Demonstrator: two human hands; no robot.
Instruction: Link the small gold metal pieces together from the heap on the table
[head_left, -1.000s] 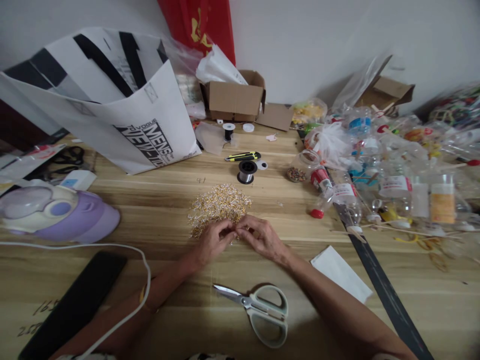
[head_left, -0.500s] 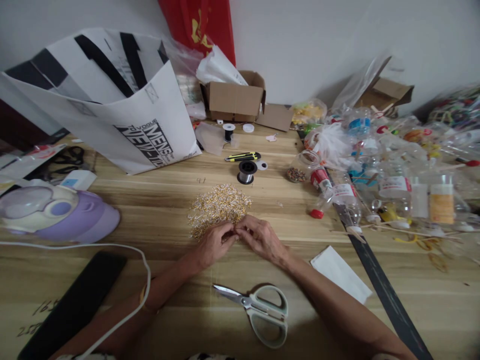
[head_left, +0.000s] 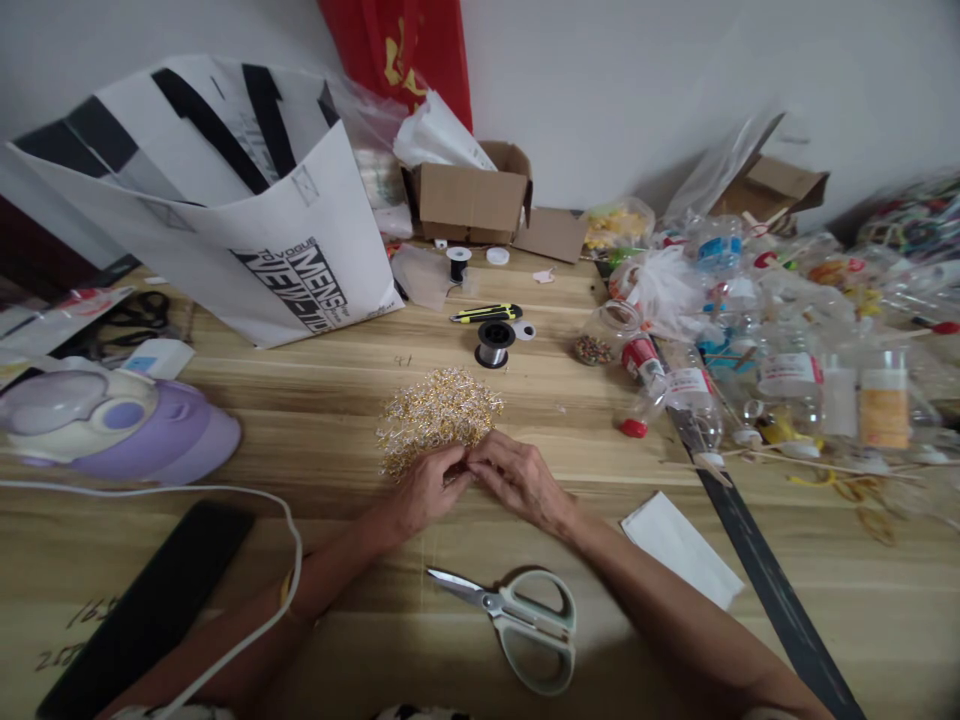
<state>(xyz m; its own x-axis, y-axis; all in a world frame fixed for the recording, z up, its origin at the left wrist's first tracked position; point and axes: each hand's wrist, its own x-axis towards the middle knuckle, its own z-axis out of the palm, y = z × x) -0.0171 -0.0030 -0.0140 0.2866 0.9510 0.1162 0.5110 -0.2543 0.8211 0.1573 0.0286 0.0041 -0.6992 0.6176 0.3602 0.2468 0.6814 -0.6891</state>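
A loose pile of small gold and silvery pieces (head_left: 435, 412) lies on the wooden table. At its near edge my left hand (head_left: 433, 488) has thumb and fingers pressed together. My right hand (head_left: 521, 480) meets it fingertip to fingertip, also pinched. Whatever is between the fingertips is too small to make out. Nearer to me, scissors with pale handles (head_left: 536, 625) lie with their blades almost closed, pointing left. Beyond the pile stand a black spool of silvery wire (head_left: 493, 345) and a yellow and black cutter knife (head_left: 486, 314).
A large white bag (head_left: 300, 250) and a purple and white device (head_left: 150, 425) are at the left, near a black flat object (head_left: 150, 610) and white cable (head_left: 289, 520). Plastic bottles (head_left: 787, 375) crowd the right. Folded white paper (head_left: 681, 550) lies beside my right forearm.
My joined fingertips have shifted very slightly to the left. Both hands stay pinched by the pile, and the objects around them lie as before.
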